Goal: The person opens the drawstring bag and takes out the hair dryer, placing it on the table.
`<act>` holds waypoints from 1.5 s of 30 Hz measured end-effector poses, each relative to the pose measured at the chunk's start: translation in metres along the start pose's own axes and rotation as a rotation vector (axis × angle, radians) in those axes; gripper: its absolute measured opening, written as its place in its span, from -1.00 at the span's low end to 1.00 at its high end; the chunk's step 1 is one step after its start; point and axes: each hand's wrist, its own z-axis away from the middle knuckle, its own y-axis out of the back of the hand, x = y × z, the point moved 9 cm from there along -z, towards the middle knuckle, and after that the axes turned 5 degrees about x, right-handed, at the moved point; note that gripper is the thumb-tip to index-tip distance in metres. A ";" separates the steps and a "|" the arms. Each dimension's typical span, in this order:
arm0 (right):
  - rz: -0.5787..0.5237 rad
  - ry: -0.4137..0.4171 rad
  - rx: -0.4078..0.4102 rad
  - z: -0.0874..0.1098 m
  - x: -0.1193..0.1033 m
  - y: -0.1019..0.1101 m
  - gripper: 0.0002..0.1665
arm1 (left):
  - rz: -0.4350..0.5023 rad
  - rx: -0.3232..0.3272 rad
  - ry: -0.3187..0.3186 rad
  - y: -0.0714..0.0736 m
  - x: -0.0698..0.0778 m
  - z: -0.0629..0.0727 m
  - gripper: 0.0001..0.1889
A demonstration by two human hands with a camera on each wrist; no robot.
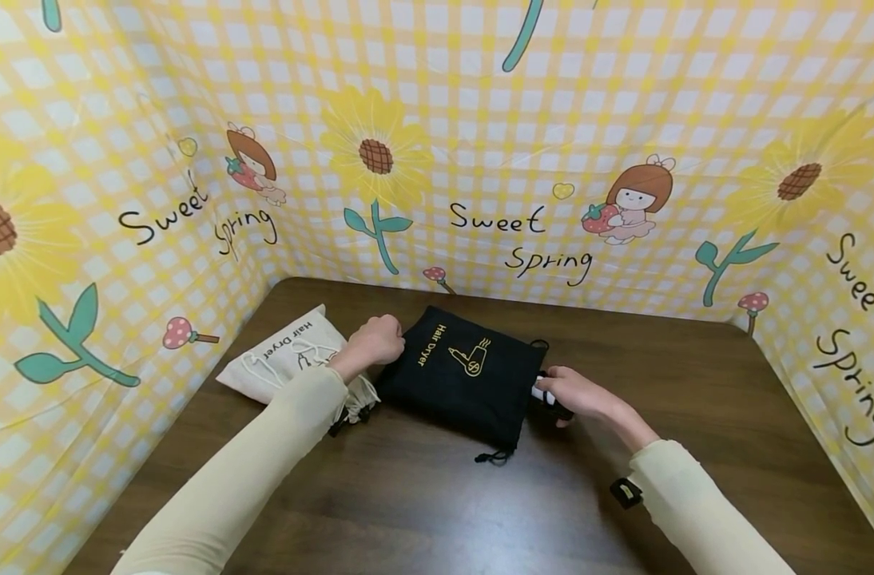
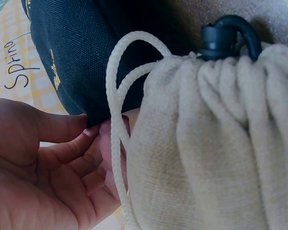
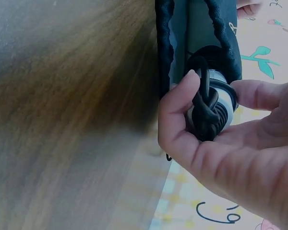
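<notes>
A black drawstring bag printed "Hair Dryer" lies flat on the table, its mouth to the right. My left hand pinches the bag's far-left corner between thumb and fingers, as the left wrist view also shows. At the open mouth, my right hand grips the end of a white-and-black hair dryer with its black cord looped against it. The rest of the dryer is hidden inside the bag. Close under my left wrist lies a beige drawstring bag, also printed "Hair Dryer".
The brown wooden table reaches back to a yellow checked cloth that hangs behind and along both sides. A black drawstring end trails from the black bag's near corner. White cords lie over the beige bag.
</notes>
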 end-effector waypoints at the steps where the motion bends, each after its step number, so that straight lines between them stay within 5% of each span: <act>1: 0.000 -0.003 -0.001 0.000 0.001 0.000 -0.49 | 0.000 0.000 0.000 0.000 0.000 0.000 -0.53; 8: 0.016 0.032 0.007 0.000 -0.001 0.000 -0.35 | 0.002 0.003 -0.006 0.000 -0.001 0.000 -0.53; 17: 0.003 0.107 0.029 0.002 -0.003 0.002 -0.56 | 0.010 0.011 -0.013 0.000 -0.001 0.001 -0.52; 45: -0.065 0.164 0.045 0.012 0.006 0.007 -0.66 | 0.009 0.005 -0.004 0.000 -0.001 0.001 -0.54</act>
